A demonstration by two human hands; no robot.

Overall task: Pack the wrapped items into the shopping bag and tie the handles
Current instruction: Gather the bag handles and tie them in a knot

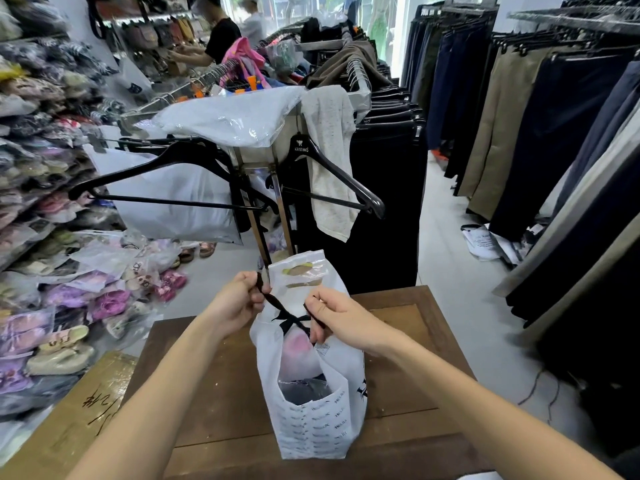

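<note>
A white shopping bag (313, 420) with printed lettering stands upright on the brown wooden table (221, 393). Wrapped items show inside it: something pink (298, 344) near the top and a dark one (304, 389) lower down. A black ribbon (289, 315) is knotted across the bag's mouth below its die-cut handle (301, 271). My left hand (237, 303) pinches one ribbon end at the upper left. My right hand (341, 318) pinches the other end at the right.
A clothes rack with black hangers (180, 161) and a grey towel (332, 161) stands right behind the table. Bagged slippers (62, 306) pile up on the left floor and shelves. Trousers (540, 133) hang on the right. A cardboard box (69, 420) sits by the table's left edge.
</note>
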